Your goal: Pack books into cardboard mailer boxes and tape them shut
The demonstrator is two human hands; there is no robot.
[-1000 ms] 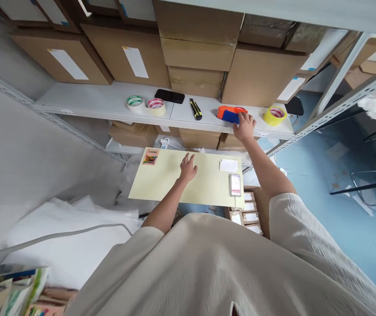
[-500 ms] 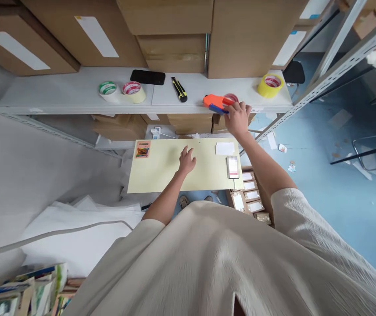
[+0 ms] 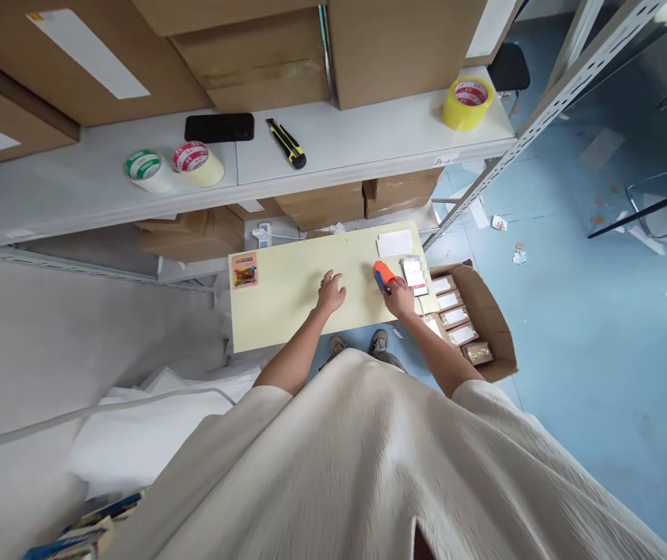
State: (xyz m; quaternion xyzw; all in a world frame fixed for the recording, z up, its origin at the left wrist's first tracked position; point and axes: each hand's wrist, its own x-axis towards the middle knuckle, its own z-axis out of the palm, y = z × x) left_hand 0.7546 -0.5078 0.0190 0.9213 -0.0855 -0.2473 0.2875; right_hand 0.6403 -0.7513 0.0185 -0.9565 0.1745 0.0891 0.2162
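Observation:
An orange and blue tape dispenser (image 3: 384,274) is in the grip of my right hand (image 3: 400,299), above the right part of the pale yellow table (image 3: 286,299). Just right of it lies a phone (image 3: 415,274) with a lit screen and a cable. My left hand (image 3: 331,293) hovers over or rests on the table's middle, fingers spread and holding nothing; contact cannot be made out. White papers (image 3: 394,243) lie behind the dispenser. At the table's left end is a small pink card or packet (image 3: 245,270) with colourful items on it.
The shelf (image 3: 362,144) ahead carries a yellow tape roll (image 3: 467,103), a utility knife (image 3: 286,143), a black phone (image 3: 219,127), a green-cored tape roll (image 3: 147,169) and a red-cored one (image 3: 198,163). Large cartons (image 3: 403,50) stand behind. An open carton (image 3: 500,342) with small boxes is at right.
My right hand has brought the tape dispenser from the shelf edge down over the table, beside the lit phone. My left hand stays about where it was. The camera view has shifted.

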